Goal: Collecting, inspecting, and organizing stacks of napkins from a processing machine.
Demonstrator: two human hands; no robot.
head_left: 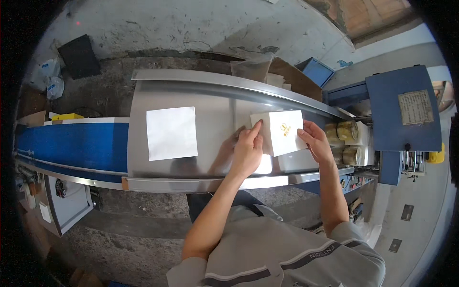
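Over the steel table, between my two hands, is a white square packet (288,133) with a small yellow printed mark. Its left part (261,117) looks shaded, like a side face or a folded flap; I cannot tell which. My right hand (315,138) grips the right edge, thumb on top. My left hand (249,149) is closed at the left edge, index finger laid along the shaded part and the other fingers curled. To the left, a plain white square (172,133) lies flat on the steel, apart from both hands.
The steel table (215,107) has raised rims front and back. A blue conveyor belt (76,147) joins its left end. At the right stands a blue machine cabinet (399,110), with yellowish rollers (347,130) beside white stacks (366,143). Behind the table is a cardboard box (296,79).
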